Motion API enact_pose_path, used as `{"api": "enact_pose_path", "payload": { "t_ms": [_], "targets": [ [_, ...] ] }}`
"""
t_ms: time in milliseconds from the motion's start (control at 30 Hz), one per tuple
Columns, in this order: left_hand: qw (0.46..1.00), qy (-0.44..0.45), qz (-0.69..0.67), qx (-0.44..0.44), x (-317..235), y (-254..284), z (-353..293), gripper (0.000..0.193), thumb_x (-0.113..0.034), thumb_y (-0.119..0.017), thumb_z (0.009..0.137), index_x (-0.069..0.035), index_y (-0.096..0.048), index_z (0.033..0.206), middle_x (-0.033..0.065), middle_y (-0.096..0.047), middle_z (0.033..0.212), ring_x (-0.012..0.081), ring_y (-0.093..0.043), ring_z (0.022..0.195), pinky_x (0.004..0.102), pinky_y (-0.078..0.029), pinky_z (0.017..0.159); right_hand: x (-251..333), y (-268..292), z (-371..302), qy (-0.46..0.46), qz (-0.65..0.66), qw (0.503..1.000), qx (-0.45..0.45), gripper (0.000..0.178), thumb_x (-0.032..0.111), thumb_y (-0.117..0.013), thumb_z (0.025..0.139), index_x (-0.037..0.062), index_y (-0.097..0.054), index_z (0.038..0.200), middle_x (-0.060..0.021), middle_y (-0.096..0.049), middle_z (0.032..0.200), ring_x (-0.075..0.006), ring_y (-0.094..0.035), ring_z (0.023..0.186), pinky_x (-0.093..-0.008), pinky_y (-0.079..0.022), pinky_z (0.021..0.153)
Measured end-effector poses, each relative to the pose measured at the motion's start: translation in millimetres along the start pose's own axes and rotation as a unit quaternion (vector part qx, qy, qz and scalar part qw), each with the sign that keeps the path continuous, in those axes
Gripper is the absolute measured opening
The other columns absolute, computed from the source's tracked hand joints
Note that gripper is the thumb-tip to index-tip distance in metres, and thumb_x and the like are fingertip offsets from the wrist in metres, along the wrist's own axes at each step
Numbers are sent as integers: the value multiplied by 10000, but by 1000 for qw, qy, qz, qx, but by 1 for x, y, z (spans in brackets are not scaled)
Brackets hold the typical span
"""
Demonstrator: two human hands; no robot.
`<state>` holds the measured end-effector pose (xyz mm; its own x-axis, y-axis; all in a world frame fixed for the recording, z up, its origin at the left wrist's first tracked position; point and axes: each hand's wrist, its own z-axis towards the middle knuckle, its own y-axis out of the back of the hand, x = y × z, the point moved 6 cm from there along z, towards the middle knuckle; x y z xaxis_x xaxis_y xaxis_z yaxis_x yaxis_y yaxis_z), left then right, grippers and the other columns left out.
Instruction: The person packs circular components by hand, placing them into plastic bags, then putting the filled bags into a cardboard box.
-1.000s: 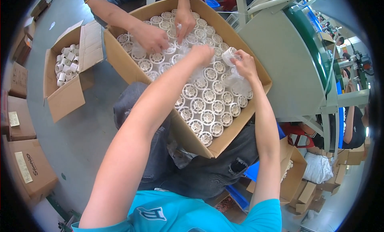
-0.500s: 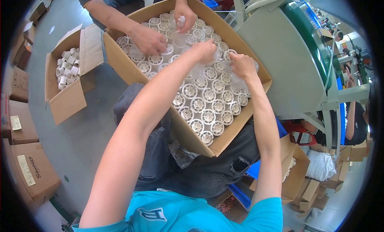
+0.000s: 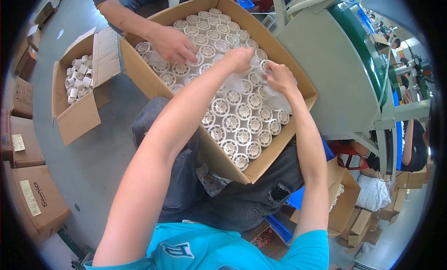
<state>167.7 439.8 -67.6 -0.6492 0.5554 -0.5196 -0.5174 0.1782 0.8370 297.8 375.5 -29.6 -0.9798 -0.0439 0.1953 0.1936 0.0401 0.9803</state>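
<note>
A large open cardboard box (image 3: 279, 151) rests on my lap, tilted, packed with rows of round white plastic parts (image 3: 242, 136) that have spoked tops. Crumpled clear plastic bags (image 3: 272, 97) lie over some of them. My left hand (image 3: 239, 60) reaches to the middle of the box, its fingers closed on clear plastic film. At the right side, my right hand (image 3: 280, 78) has its fingers curled around more of the clear plastic. The fingertips of both hands are partly hidden. Across the box, a co-worker's hand (image 3: 174, 46) hovers over the parts at the far left.
On the floor to the left stands an open cardboard box (image 3: 77, 116) of white cylindrical pieces. Closed cartons (image 3: 39, 200) line the left edge. A grey-green machine panel (image 3: 330, 70) rises close to the right. Another open carton (image 3: 349, 191) and a white sack (image 3: 374, 193) lie lower right.
The co-worker's second hand, with its bit of clear plastic, has left the far part of the box, uncovering parts there. My hands have shifted slightly, still at the plastic.
</note>
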Motion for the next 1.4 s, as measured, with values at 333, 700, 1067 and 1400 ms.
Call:
{"api": "enact_pose_path", "payload": {
  "t_ms": [333,700,1067,1400],
  "targets": [
    [997,27,5,77,-6,-1,3,299,-161,-665,736,-13,-632,995,207,-629,1039,348,-594,1015,419,-494,848,-19,-5,2,-11,67,998,-10,276,181,-690,721,16,-622,930,-217,-650,901,-372,-619,870,-441,-469,754],
    [990,2,-102,-94,-41,58,5,359,-251,-687,699,-26,-662,978,227,-646,947,367,-623,912,415,-506,809,-19,2,-2,-35,54,998,8,276,186,-678,738,16,-619,947,-215,-646,951,-368,-612,930,-453,-469,781],
    [989,-66,43,123,-13,43,-48,347,-171,-631,724,-100,-646,1062,173,-662,952,323,-630,936,422,-505,811,-4,-16,6,-49,31,998,-15,267,195,-667,750,-9,-635,920,-225,-639,986,-378,-607,957,-466,-476,814],
    [983,-14,116,144,10,8,-72,324,-253,-663,783,-91,-607,1059,172,-657,908,343,-637,870,454,-508,730,-10,-2,32,-64,39,995,-61,321,217,-640,775,24,-647,1032,-223,-638,1018,-373,-603,979,-442,-474,845]
  ]
}}
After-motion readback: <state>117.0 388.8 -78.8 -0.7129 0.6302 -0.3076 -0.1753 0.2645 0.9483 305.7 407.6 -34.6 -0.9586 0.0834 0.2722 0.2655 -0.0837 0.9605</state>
